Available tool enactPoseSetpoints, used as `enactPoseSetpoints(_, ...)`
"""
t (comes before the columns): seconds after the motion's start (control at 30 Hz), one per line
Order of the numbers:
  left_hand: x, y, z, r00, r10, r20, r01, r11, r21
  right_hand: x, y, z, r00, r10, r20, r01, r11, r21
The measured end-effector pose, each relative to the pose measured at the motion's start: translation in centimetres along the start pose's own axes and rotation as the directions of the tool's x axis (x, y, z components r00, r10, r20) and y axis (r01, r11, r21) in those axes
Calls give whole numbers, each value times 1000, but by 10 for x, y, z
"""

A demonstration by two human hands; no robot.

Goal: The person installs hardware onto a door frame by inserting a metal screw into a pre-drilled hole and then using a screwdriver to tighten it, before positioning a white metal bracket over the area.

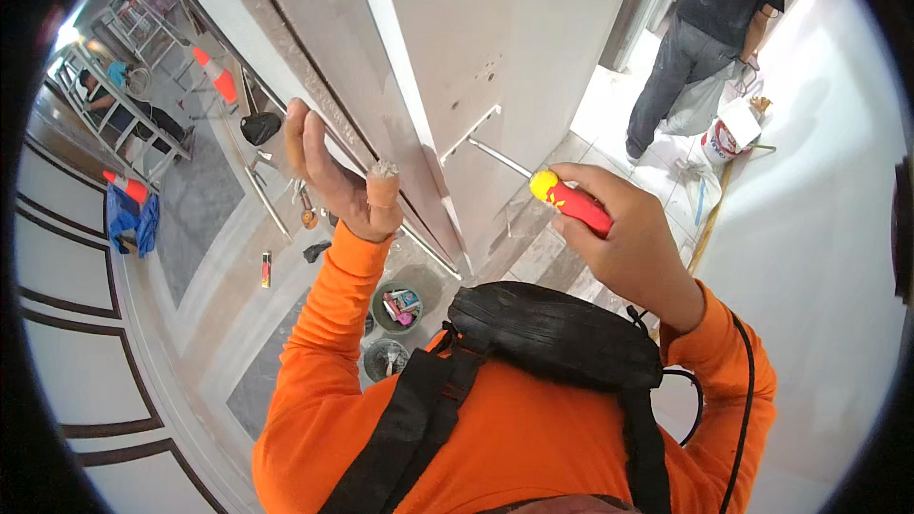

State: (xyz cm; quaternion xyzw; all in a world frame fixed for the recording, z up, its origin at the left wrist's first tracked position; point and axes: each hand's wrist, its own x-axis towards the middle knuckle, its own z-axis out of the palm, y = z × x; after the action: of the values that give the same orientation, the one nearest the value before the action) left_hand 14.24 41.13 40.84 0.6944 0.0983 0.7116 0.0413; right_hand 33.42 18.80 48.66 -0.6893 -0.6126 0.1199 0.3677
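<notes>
My right hand [619, 228] grips a screwdriver [576, 202] by its red and yellow handle. Its thin metal shaft points up and left, with the tip beside a white-edged, L-shaped slot or fitting [472, 133] in a pale door-like panel [533, 48]. Whether the tip touches it, I cannot tell. My left hand [333, 176] is raised at the panel's long edge strip [400, 86], fingers stretched and thumb apart, apparently holding nothing. The thumb's tip looks whitish and rough. A few dark marks dot the panel above the slot.
Below my left arm stand a bucket of small items [397, 306] and a bucket with grey contents [385, 359]. A small tube [266, 269] stands on the floor. A co-worker [709, 33] is beyond the panel near a white bucket [733, 131]. Ladders [119, 114], another person and traffic cones [216, 74] are far left.
</notes>
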Motion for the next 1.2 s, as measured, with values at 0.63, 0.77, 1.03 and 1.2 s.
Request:
enactPoseSetpoints(0.63, -11, 25, 1, 984, -11, 180, -44, 953, 299, -3, 38, 18, 940, 330, 85, -283, 619, 732)
enactPoseSetpoints(0.77, -22, 51, 17, 991, -23, 132, -34, 909, 415, -28, 76, 44, 879, 434, -196, -167, 667, 726)
enactPoseSetpoints(1.03, -12, 74, 48, 987, -158, 42, 97, 774, 626, -65, 119, 79, 924, 382, -23, -256, 661, 705)
enactPoseSetpoints(1.2, -10, 71, 46, 979, -200, 33, 142, 795, 590, -75, 147, 52, 927, 374, -22, -235, 625, 744)
